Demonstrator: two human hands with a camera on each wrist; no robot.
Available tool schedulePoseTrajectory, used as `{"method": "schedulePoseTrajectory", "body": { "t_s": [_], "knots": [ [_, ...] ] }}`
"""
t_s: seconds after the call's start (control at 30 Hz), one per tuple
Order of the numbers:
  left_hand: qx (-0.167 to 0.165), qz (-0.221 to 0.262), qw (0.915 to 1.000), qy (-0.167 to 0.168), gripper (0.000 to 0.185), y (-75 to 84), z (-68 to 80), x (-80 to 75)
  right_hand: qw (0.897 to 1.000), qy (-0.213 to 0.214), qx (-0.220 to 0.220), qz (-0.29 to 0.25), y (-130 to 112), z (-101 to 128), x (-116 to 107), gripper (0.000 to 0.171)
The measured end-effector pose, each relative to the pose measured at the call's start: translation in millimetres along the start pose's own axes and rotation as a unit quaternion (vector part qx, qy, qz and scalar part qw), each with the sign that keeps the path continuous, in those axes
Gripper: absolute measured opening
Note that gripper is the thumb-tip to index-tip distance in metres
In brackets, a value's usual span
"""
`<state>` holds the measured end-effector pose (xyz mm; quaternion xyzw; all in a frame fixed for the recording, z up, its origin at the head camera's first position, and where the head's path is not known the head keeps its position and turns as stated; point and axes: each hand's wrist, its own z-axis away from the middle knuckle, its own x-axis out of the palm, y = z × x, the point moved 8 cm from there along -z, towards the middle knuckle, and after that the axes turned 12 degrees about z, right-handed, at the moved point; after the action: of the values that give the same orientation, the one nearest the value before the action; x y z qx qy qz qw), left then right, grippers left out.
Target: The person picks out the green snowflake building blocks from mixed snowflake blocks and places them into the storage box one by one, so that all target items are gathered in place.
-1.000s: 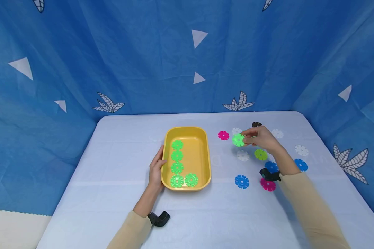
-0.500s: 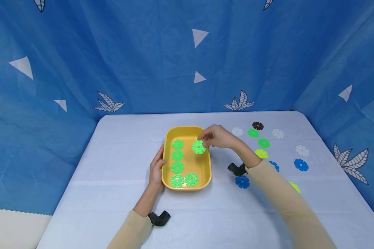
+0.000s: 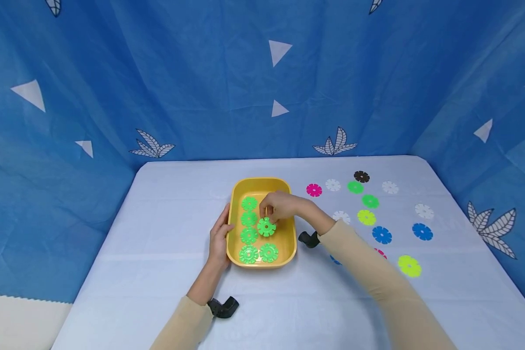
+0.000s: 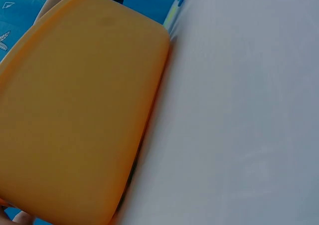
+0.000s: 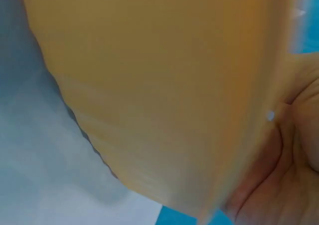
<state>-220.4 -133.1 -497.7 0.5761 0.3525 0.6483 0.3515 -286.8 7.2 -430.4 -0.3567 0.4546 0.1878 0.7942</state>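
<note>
At the tray's [image 3: 260,183] 9 o'clock, your left hand [image 3: 220,236] grips. Right hand [image 3: 282,205] pinches a disc [image 3: 266,227]; sloppy release might overlap neighbours [image 3: 269,253].

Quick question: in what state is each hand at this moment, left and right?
Left hand: closed, holding the side of the yellow tray.
Right hand: closed, pinching a green disc over the tray.

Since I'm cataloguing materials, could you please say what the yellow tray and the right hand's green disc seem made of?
Yellow tray: probably moulded plastic, smooth, slightly glossy, given rounded corners and soft highlights.
Green disc in the right hand: likely plastic, perhaps glossy, given its even colour and crisp notches.
</note>
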Motion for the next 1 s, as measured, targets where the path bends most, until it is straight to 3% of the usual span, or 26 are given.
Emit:
{"method": "schedulePoseTrajectory", "body": {
  "t_s": [0.4, 1.0],
  "knots": [
    [0.002, -0.003, 1.0, -0.002, 0.063, 1.3, -0.2, -0.5, 0.997, -0.045, 0.067, 0.008, 7.7, -10.7, 18.1, 0.019],
    [-0.004, -0.012, 0.9999, 0.004, 0.063, 1.5, 1.3, -1.9, 0.994, -0.057, 0.088, 0.026, 7.3, -15.0, 26.3, 0.02]
  ]
}}
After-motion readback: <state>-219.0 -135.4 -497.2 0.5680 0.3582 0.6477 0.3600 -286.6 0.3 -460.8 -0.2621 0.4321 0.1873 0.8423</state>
